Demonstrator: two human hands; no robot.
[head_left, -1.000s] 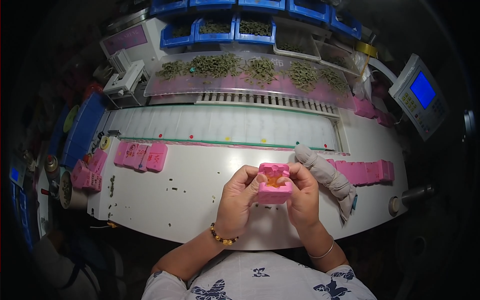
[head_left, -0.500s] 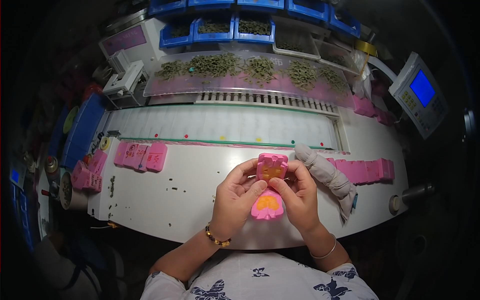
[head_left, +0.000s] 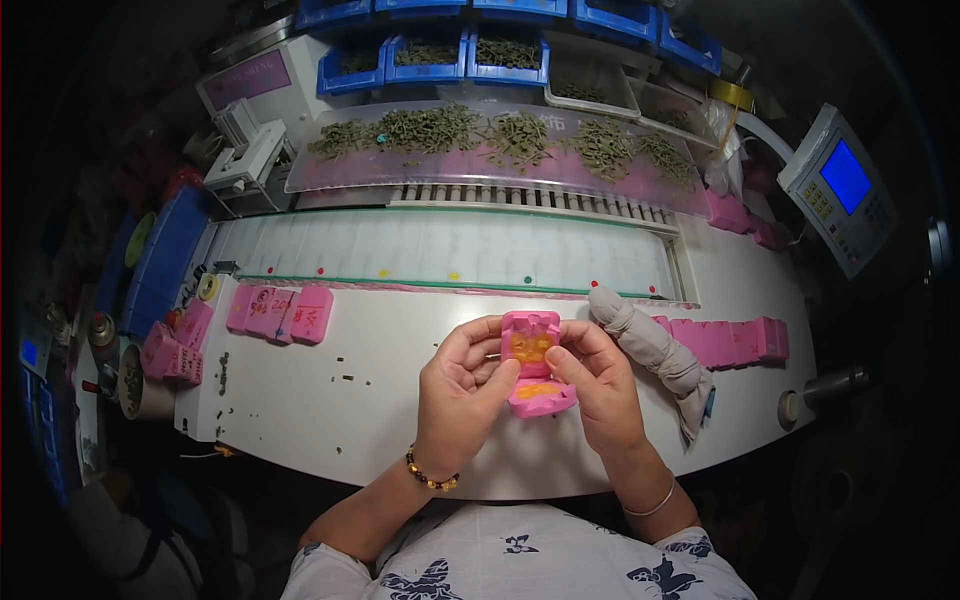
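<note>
Between my two hands is a hinged-open pink rubber mold (head_left: 536,318), its two halves joined at a fold and orange-yellow cavities showing inside. My left hand (head_left: 463,380) grips its left edge, thumb by the fold. On the right side my right hand (head_left: 597,385) holds it, with the thumb laid against the inner face of the upper half. The lower half is tilted up toward the upper one. The mold is held above the white table (head_left: 390,420). Fingertips behind the mold are hidden.
Pink molds (head_left: 282,312) lie at left, and another row (head_left: 720,342) at right beside a grey cloth bundle (head_left: 655,350). Behind runs a white belt (head_left: 440,245) with coloured dots. Beyond are a clear tray of green pieces (head_left: 430,130), blue bins (head_left: 427,60) and a control panel (head_left: 845,185).
The lower half of the mold has swung upward, and the mold has shifted slightly left. My right thumb has moved up slightly. The coloured dots along the belt have moved left.
</note>
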